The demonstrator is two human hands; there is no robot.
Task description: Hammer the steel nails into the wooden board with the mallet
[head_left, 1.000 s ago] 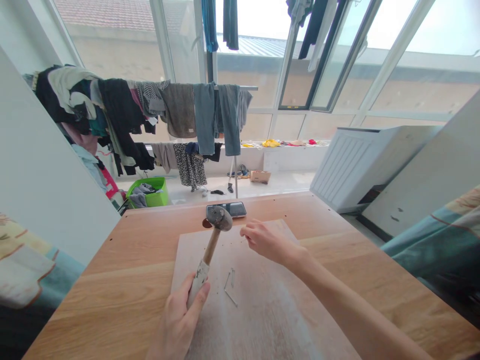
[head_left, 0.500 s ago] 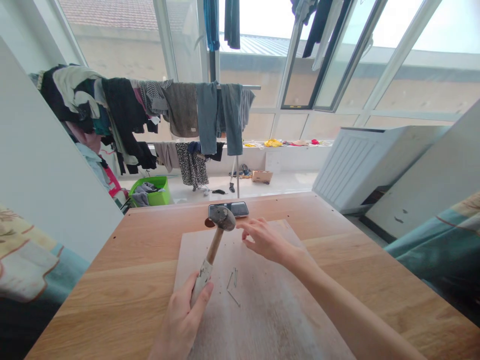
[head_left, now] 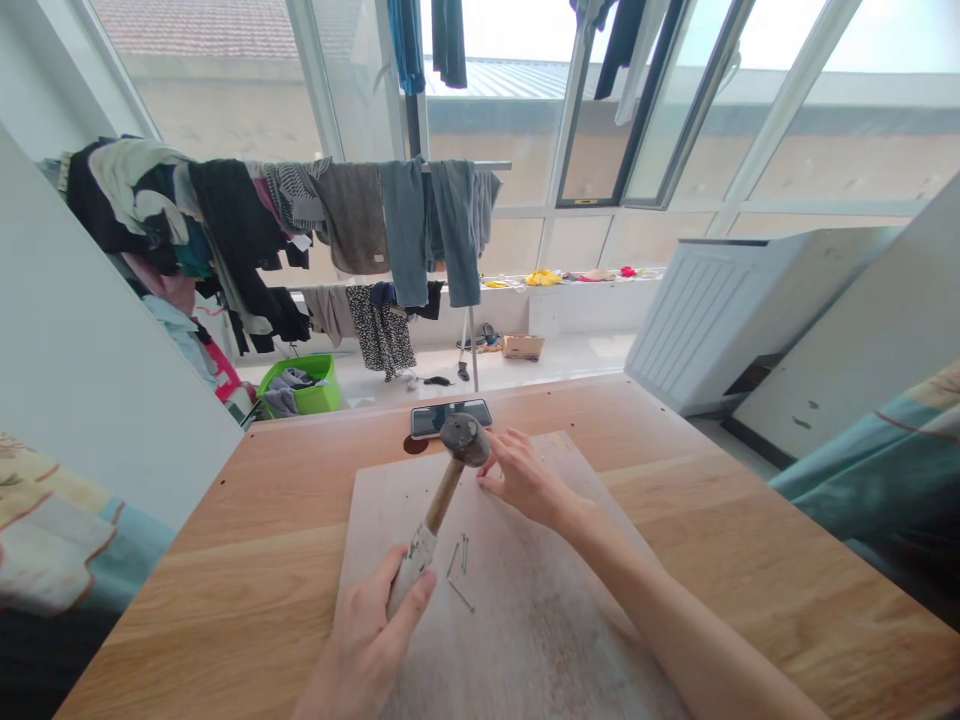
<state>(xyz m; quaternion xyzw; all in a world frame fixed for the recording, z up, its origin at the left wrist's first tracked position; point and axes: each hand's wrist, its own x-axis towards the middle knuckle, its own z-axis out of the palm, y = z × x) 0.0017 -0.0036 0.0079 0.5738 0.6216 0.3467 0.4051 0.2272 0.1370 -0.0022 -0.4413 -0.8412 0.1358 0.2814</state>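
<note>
My left hand [head_left: 367,630] is closed around the pale, worn grip of a hammer [head_left: 444,492], which tilts up and to the right. Its dark grey head hangs over the far part of a whitish board [head_left: 517,625]. Just right of the head, my right hand [head_left: 517,470] is low over the board with thumb and fingers drawn together. The hammer head covers part of those fingertips, and what they pinch cannot be made out. Several loose nails [head_left: 460,596] lie on the board between my hands.
The board lies on a wooden table [head_left: 247,560]. A phone [head_left: 427,420] and a dark round disc or hole [head_left: 415,445] are near the far edge. Beyond stand a clothes rack [head_left: 495,166] with laundry, a green basket [head_left: 319,397] and a white cabinet-like unit [head_left: 690,320].
The hammer head has shifted right, closer to my right hand. My right fingers have lowered and drawn together near the board. The view has moved slightly.
</note>
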